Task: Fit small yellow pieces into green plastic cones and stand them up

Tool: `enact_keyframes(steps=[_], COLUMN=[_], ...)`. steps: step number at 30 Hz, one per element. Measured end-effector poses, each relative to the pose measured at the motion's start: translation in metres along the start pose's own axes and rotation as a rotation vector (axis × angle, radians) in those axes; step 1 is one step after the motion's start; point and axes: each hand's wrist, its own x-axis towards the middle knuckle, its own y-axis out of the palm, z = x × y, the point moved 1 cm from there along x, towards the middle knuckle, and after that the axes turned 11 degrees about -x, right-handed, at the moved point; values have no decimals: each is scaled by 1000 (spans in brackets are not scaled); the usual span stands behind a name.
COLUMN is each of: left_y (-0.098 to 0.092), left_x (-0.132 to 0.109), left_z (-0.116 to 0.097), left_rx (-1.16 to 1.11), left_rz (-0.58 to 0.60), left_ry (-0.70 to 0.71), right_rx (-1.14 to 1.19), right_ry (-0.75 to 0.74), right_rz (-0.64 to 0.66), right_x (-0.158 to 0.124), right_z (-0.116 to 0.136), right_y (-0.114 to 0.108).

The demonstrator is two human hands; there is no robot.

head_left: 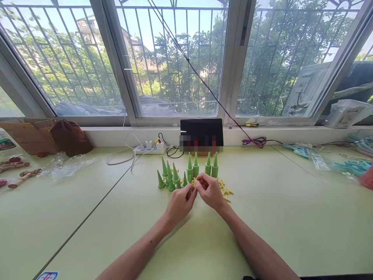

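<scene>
Cones (169,174), then screen (201,130), stand beyond both pinching hands (178,203) (210,191); what they hold is unclear.

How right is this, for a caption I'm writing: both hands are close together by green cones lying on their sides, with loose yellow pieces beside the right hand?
One slip: the head view shows the green cones standing upright. The left hand, right hand and yellow pieces are as you say.

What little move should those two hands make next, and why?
Perhaps hold the left hand steady and make one gentle adjustment with the right hand: they are close together, anything between them is too small to make out, and bigger motions could knock the green cone-tipped pieces standing nearby.
</scene>
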Motion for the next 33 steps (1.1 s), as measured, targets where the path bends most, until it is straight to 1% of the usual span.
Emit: enact_keyframes(steps=[3, 12, 19, 30, 33], left_y=[-1, -2, -3, 1, 1], left_x=[1, 2, 2, 1, 1], left_z=[-1, -2, -5, 3, 3], left_rx=[0, -39, -74, -57, -62], left_rz=[-12, -32, -25, -51, -56], left_ry=[-9, -16, -7, 42, 52], right_rx=[29, 140, 209, 225, 275], right_ry=[12, 126, 170, 181, 191], right_rz=[5, 39, 77, 122, 126], right_x=[0, 1, 3, 2, 2], right_z=[1, -2, -4, -4, -4], right_y=[0, 1, 2, 1, 2])
